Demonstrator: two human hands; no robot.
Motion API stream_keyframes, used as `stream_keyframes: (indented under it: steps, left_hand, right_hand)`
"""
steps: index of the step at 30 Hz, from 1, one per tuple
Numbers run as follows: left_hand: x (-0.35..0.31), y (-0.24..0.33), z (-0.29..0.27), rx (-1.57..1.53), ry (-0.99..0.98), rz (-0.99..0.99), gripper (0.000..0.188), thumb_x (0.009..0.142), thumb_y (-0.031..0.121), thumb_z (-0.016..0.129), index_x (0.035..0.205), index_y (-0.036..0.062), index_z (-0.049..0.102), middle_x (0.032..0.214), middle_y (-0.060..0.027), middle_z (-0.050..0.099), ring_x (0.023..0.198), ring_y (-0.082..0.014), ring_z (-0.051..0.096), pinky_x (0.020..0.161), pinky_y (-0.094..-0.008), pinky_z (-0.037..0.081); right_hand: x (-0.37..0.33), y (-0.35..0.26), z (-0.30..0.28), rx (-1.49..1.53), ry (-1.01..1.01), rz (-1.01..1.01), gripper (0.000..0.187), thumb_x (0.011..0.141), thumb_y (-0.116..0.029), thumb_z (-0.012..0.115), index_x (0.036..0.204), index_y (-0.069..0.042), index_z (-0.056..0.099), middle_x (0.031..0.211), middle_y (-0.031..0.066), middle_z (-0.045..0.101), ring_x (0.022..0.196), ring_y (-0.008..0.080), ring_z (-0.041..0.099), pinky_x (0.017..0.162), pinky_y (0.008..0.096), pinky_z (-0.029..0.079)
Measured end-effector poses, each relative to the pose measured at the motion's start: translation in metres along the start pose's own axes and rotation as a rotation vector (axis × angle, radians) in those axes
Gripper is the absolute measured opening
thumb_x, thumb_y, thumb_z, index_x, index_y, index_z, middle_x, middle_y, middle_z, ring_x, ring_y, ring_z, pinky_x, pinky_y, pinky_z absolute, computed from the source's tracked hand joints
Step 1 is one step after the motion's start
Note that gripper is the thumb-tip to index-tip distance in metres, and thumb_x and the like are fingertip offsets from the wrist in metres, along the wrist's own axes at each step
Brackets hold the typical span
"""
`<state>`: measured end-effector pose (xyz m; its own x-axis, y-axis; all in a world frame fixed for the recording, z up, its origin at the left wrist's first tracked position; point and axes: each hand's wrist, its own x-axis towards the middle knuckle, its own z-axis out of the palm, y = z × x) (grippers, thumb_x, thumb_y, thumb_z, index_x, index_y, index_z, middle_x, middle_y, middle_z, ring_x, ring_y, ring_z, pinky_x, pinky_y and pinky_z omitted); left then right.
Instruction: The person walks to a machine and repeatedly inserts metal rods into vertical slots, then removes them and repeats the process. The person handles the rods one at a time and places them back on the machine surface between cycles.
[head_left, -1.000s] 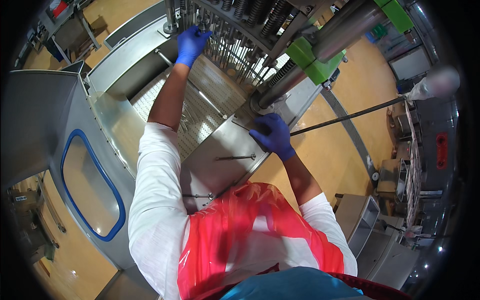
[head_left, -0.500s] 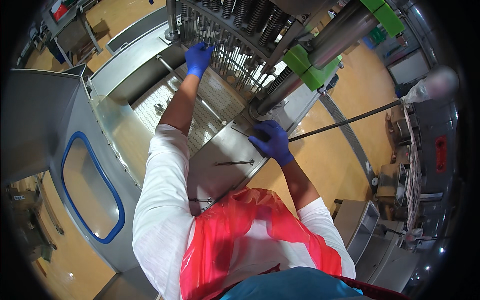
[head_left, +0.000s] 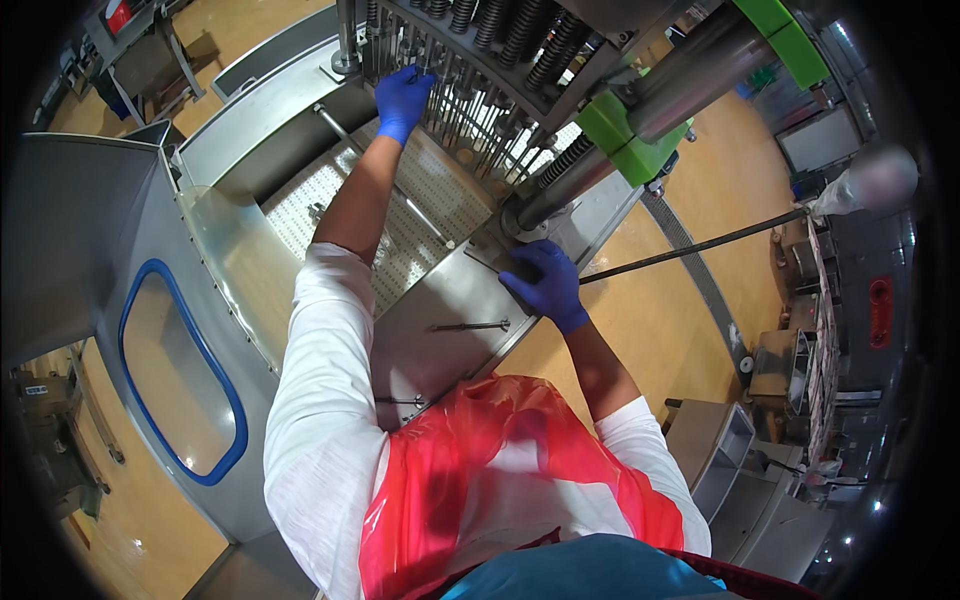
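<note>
My left hand [head_left: 403,104], in a blue glove, reaches up among the upright metal needles [head_left: 490,140] under the spring-loaded head [head_left: 500,40] of a steel machine. Its fingers are closed round one of the needles at the near left, partly hiding it. My right hand [head_left: 548,287], also gloved in blue, rests on the steel ledge [head_left: 450,365] by the foot of a thick column [head_left: 560,190]. Its thumb and fingers are apart. A thin rod [head_left: 481,261] ends close to that thumb. Another needle-like metal piece [head_left: 470,326] lies on the ledge, and a similar one [head_left: 400,400] lies closer to my apron.
Below the needles lies a perforated bed [head_left: 400,262], crossed by a metal bar [head_left: 385,180]. Green clamps [head_left: 625,140] grip the column. A dark rod [head_left: 700,242] sticks out to the right. On the left stands a steel panel with a blue-rimmed window [head_left: 125,330].
My left hand has shifted slightly up and to the right among the needles. My right hand stays put on the ledge. The view has tilted a little.
</note>
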<state>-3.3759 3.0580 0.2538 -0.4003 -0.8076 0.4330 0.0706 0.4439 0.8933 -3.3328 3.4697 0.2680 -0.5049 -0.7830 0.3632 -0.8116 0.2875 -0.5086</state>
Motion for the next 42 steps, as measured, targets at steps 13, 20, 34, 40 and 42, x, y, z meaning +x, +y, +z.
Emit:
stream_keyframes:
  steps: [13, 20, 34, 40, 42]
  left_hand:
    - [0.001, 0.014, -0.004, 0.217, 0.051, 0.085, 0.035, 0.077, 0.034, 0.079, 0.095, 0.0046, 0.076, 0.081, -0.0177, 0.073, 0.076, -0.0317, 0.072, 0.071, -0.0399, 0.054]
    - [0.014, 0.021, -0.017, 0.347, -0.197, 0.015, 0.045, 0.078, 0.035, 0.080, 0.106, 0.0004, 0.074, 0.089, -0.0173, 0.075, 0.082, -0.0260, 0.073, 0.077, -0.0365, 0.055]
    - [0.011, -0.057, -0.017, 0.329, -0.132, 0.241, 0.042, 0.080, 0.036, 0.081, 0.099, -0.0003, 0.074, 0.083, -0.0170, 0.073, 0.072, -0.0298, 0.069, 0.069, -0.0384, 0.052]
    - [-0.005, -0.017, 0.011, 0.269, 0.107, 0.159, 0.041, 0.078, 0.039, 0.081, 0.089, 0.0006, 0.072, 0.081, -0.0181, 0.071, 0.070, -0.0325, 0.068, 0.068, -0.0405, 0.051]
    - [0.003, -0.021, 0.003, 0.234, 0.032, 0.087, 0.039, 0.079, 0.037, 0.082, 0.088, 0.0004, 0.072, 0.079, -0.0180, 0.070, 0.068, -0.0320, 0.066, 0.066, -0.0407, 0.050]
  right_hand:
    - [0.001, 0.001, -0.001, -0.024, -0.056, 0.009, 0.039, 0.073, -0.036, 0.085, 0.102, -0.012, 0.074, 0.103, 0.0108, 0.068, 0.094, 0.0312, 0.067, 0.081, 0.0402, 0.055]
    - [0.001, -0.001, -0.002, -0.028, -0.067, 0.014, 0.039, 0.074, -0.035, 0.085, 0.102, -0.011, 0.073, 0.102, 0.0121, 0.067, 0.094, 0.0321, 0.066, 0.082, 0.0402, 0.054]
    - [0.002, 0.000, -0.001, -0.011, -0.035, -0.044, 0.038, 0.074, -0.036, 0.085, 0.105, -0.014, 0.077, 0.106, 0.0123, 0.067, 0.095, 0.0318, 0.067, 0.082, 0.0403, 0.055]
    - [-0.007, 0.007, -0.002, -0.045, -0.038, -0.009, 0.039, 0.075, -0.039, 0.084, 0.105, -0.016, 0.077, 0.108, 0.0114, 0.067, 0.096, 0.0320, 0.068, 0.083, 0.0410, 0.056]
    - [-0.007, 0.006, -0.002, -0.066, -0.039, -0.014, 0.039, 0.075, -0.039, 0.084, 0.105, -0.016, 0.077, 0.108, 0.0114, 0.067, 0.096, 0.0319, 0.068, 0.083, 0.0408, 0.057]
